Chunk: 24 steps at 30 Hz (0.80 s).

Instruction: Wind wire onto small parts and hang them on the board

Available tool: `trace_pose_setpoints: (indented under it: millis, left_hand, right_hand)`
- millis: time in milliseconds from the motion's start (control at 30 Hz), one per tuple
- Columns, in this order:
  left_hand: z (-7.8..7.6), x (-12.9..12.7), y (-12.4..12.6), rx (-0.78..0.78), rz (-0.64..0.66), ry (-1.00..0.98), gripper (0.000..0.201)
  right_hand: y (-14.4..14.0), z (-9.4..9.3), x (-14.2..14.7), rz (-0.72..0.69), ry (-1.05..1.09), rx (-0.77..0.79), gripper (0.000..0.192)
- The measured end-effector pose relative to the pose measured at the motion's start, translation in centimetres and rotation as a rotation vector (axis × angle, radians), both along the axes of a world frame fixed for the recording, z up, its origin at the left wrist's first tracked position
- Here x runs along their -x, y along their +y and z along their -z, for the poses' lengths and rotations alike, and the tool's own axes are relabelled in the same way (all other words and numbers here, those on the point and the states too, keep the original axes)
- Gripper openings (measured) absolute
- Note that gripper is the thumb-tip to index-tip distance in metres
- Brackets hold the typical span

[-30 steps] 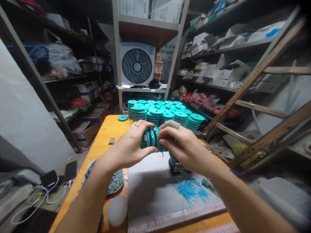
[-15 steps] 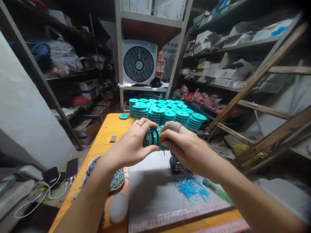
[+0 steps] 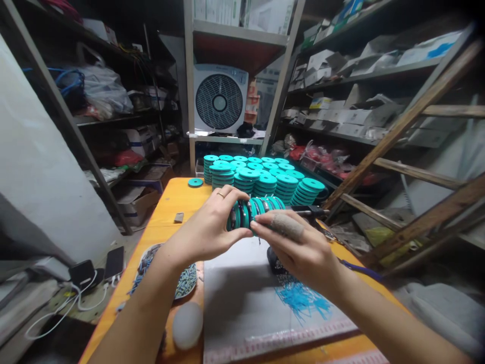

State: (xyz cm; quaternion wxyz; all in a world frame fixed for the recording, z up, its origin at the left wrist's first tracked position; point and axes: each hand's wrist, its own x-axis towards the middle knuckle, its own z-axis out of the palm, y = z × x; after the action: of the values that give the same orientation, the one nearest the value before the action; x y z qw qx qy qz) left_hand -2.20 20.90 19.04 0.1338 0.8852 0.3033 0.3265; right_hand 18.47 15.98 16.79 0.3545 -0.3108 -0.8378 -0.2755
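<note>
Here a row of teal discs (image 3: 253, 212), stacked on edge side by side, is held in the air above the far half of the orange counter (image 3: 166, 212), between both hands. The left hand (image 3: 206, 230) wraps the row's left end, thumb below and fingers curled over the top, a ring on one of them. The right hand (image 3: 303, 250) meets the row from the right, its fingers pressed against the near side of the discs; a bandage (image 3: 287, 226) is wound round one finger. Below the hands lies a grey mat (image 3: 242, 293) with a scatter of thin blue strips (image 3: 301, 298). Left of the mat sits a dish of small parts (image 3: 182, 278). At the far end of the counter stand many stacks of teal discs (image 3: 261, 177), with a single disc (image 3: 195, 182) lying flat to their left.
</note>
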Motion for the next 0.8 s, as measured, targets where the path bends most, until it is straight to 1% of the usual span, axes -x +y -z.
trace_pose_setpoints:
  millis: [133, 267, 367, 433, 500, 533, 600, 633, 667, 733, 767, 800]
  left_hand:
    - [0.1, 0.0, 0.0, -0.005, 0.001, 0.003, 0.043]
    - [0.1, -0.1, 0.1, 0.003, -0.011, 0.021, 0.043]
    - [0.0, -0.1, 0.1, 0.007, -0.001, 0.022, 0.041]
    - [0.0, -0.1, 0.2, 0.008, 0.003, 0.026, 0.042]
    - [0.1, -0.2, 0.3, 0.005, -0.005, 0.03, 0.044]
    - [0.1, -0.2, 0.3, 0.005, -0.008, 0.031, 0.046]
    - [0.1, -0.1, 0.4, 0.006, -0.006, 0.044, 0.049]
    - [0.1, 0.0, 0.4, 0.006, -0.003, 0.058, 0.051]
    - [0.1, 0.2, 0.4, 0.007, -0.003, 0.08, 0.054]
    - [0.0, 0.7, 0.3, 0.006, -0.017, 0.14, 0.066]
    - [0.0, 1.0, 0.3, 0.005, -0.024, 0.174, 0.073]
    - [0.0, 1.3, 0.2, 0.002, -0.032, 0.205, 0.08]
  right_hand:
    - [-0.1, 0.7, -0.8, -0.006, -0.052, -0.013, 0.039]
    - [0.2, 1.2, -0.9, 0.024, -0.118, -0.038, 0.04]
    - [0.0, 1.1, -0.6, 0.089, -0.199, -0.109, 0.039]
    - [-0.7, 0.7, -0.9, 0.144, -0.228, -0.142, 0.042]
    - [-2.0, 0.3, -2.0, 0.174, -0.166, -0.137, 0.042]
    - [-2.8, 0.2, -2.9, 0.173, -0.091, -0.116, 0.038]
    - [-4.5, 0.5, -5.3, 0.174, 0.097, 0.004, 0.021]
    - [-5.2, 1.0, -6.6, 0.187, 0.149, 0.14, 0.016]
    - [-5.8, 1.8, -7.9, 0.23, 0.158, 0.316, 0.018]
    - [-6.4, 3.8, -10.3, 0.401, 0.108, 0.698, 0.026]
    - [-6.5, 5.0, -11.2, 0.48, 0.096, 0.83, 0.03]
    - [-6.4, 6.2, -12.0, 0.544, 0.092, 0.93, 0.032]
